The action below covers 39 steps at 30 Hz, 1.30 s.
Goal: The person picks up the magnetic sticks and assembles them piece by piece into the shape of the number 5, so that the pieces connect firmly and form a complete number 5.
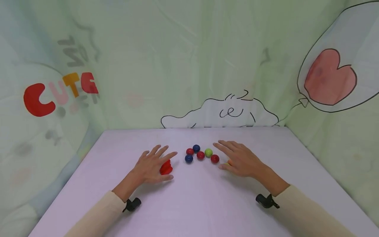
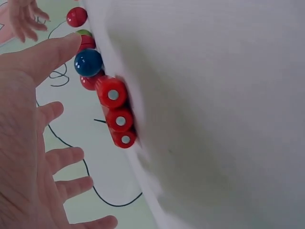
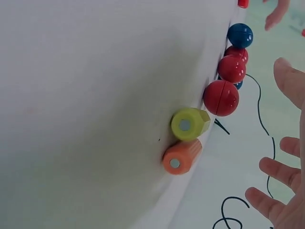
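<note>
My left hand [image 1: 152, 168] hovers with its fingers spread over several red ribbed pieces [image 1: 166, 168]. In the left wrist view these red pieces lie side by side in a row, a grey disc in each visible end, apart from the fingers. On the other side, my right hand [image 1: 244, 161] is held above the table with its fingers extended. A yellow-green piece [image 3: 190, 123] and an orange piece [image 3: 181, 157] lie together beneath it, also with grey discs in their ends; the head view mostly hides them behind that hand. Neither hand holds anything.
Between the hands lies a loose group of glossy balls: blue balls [image 1: 189, 159], red balls [image 1: 215, 159] and a green ball [image 1: 208, 152]. They rest on a pale table [image 1: 189, 204]. A printed curtain [image 1: 148, 65] hangs behind the table and along both sides.
</note>
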Motion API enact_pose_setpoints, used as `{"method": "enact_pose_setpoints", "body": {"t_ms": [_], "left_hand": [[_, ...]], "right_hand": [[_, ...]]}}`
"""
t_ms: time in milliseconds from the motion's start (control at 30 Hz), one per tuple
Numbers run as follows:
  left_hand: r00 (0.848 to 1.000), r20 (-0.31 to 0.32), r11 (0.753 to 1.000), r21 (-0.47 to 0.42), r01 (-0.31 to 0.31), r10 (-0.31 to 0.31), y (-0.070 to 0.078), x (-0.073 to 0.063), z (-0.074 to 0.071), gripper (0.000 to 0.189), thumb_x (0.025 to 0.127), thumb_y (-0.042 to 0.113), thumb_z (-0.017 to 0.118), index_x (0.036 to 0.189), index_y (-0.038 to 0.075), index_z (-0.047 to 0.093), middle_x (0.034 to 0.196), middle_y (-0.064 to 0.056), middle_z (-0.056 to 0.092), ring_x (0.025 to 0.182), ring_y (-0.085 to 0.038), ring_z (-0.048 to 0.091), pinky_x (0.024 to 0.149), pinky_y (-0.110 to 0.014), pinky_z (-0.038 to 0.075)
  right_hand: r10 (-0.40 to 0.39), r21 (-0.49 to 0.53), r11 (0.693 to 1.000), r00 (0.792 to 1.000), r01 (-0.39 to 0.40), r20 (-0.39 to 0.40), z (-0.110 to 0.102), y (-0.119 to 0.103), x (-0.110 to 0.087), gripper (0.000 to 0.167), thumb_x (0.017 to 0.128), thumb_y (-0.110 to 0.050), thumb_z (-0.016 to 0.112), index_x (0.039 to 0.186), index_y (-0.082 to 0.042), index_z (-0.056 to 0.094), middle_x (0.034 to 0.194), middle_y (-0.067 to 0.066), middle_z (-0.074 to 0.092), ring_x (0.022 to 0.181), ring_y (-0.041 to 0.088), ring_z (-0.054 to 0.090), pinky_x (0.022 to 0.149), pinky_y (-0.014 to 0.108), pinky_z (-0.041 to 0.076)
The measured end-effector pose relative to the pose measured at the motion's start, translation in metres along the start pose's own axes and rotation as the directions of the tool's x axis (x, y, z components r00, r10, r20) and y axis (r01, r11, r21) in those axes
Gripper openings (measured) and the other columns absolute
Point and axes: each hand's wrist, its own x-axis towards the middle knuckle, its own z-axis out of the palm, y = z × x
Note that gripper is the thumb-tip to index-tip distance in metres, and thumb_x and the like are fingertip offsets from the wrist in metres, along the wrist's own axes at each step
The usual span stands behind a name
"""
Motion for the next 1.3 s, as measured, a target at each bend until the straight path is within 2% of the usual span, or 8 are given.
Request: {"method": "enact_pose_setpoints", "body": {"t_ms": [133,233,500,733,867,1067,1200,1300], "left_hand": [[1.0,0.0,0.999,-0.044,0.01,-0.01,0.005,0.009,-0.002,0.087,0.082,0.073,0.059,0.158,0.042,0.029,0.163,-0.004,0.033,0.146,-0.034,0.033,0.103,-0.06,0.044],[1.0,-0.001,0.997,-0.08,0.018,-0.018,0.01,0.013,-0.003,0.087,0.083,0.073,0.06,0.158,0.041,0.03,0.162,-0.004,0.035,0.143,-0.032,0.037,0.101,-0.058,0.045],[0.999,0.014,0.99,-0.136,0.034,-0.033,0.024,0.014,0.003,0.085,0.084,0.069,0.062,0.157,0.036,0.034,0.16,-0.004,0.038,0.141,-0.032,0.041,0.099,-0.055,0.046],[0.998,-0.032,0.98,-0.198,0.038,-0.045,0.026,0.009,0.008,0.082,0.084,0.064,0.067,0.155,0.033,0.04,0.159,-0.004,0.04,0.141,-0.031,0.039,0.104,-0.057,0.043],[0.998,-0.027,0.971,-0.234,0.047,-0.055,0.023,0.006,0.01,0.083,0.083,0.063,0.069,0.155,0.033,0.04,0.159,-0.003,0.04,0.142,-0.03,0.039,0.105,-0.059,0.043],[0.997,-0.003,0.94,-0.334,0.067,-0.072,0.022,0.002,0.011,0.082,0.084,0.057,0.072,0.155,0.033,0.04,0.159,-0.004,0.04,0.144,-0.03,0.037,0.106,-0.06,0.041],[0.998,-0.009,0.925,-0.375,0.061,-0.069,0.021,0.001,0.012,0.081,0.085,0.055,0.072,0.155,0.031,0.04,0.159,-0.004,0.039,0.144,-0.031,0.036,0.107,-0.061,0.041],[0.997,0.003,0.909,-0.411,0.073,-0.078,0.018,0.001,0.013,0.081,0.086,0.052,0.073,0.155,0.03,0.04,0.16,-0.003,0.039,0.144,-0.029,0.037,0.104,-0.058,0.045]], "right_hand": [[0.04,0.052,0.998,0.999,-0.04,0.014,0.004,0.0,0.007,0.074,0.089,-0.042,0.075,0.151,-0.014,0.047,0.141,0.013,0.057,0.127,0.033,0.055,0.098,0.053,0.051],[0.099,0.103,0.989,0.993,-0.105,0.066,0.006,-0.001,0.012,0.071,0.09,-0.042,0.075,0.15,-0.015,0.049,0.14,0.013,0.058,0.128,0.033,0.054,0.099,0.054,0.051],[0.223,0.21,0.939,0.948,-0.272,0.228,0.014,-0.005,0.02,0.064,0.092,-0.039,0.075,0.147,-0.015,0.052,0.144,0.011,0.054,0.134,0.032,0.05,0.102,0.053,0.049],[0.236,0.274,0.917,0.948,-0.29,0.213,0.022,-0.008,0.023,0.047,0.09,-0.023,0.078,0.132,-0.008,0.061,0.136,0.013,0.059,0.127,0.032,0.055,0.104,0.05,0.049],[0.255,0.279,0.907,0.939,-0.315,0.232,0.024,-0.01,0.026,0.045,0.089,-0.02,0.079,0.13,-0.008,0.063,0.134,0.012,0.061,0.123,0.03,0.058,0.102,0.047,0.051],[0.28,0.263,0.896,0.915,-0.358,0.291,0.031,-0.012,0.03,0.041,0.089,-0.016,0.079,0.127,-0.009,0.066,0.125,0.009,0.064,0.114,0.027,0.06,0.096,0.043,0.054],[0.274,0.266,0.894,0.91,-0.36,0.311,0.034,-0.012,0.031,0.036,0.09,-0.013,0.077,0.124,-0.008,0.067,0.114,0.005,0.065,0.103,0.021,0.059,0.091,0.039,0.056],[0.281,0.26,0.893,0.907,-0.367,0.313,0.034,-0.014,0.032,0.034,0.09,-0.012,0.077,0.123,-0.008,0.068,0.111,0.004,0.065,0.101,0.02,0.059,0.09,0.039,0.055]]}}
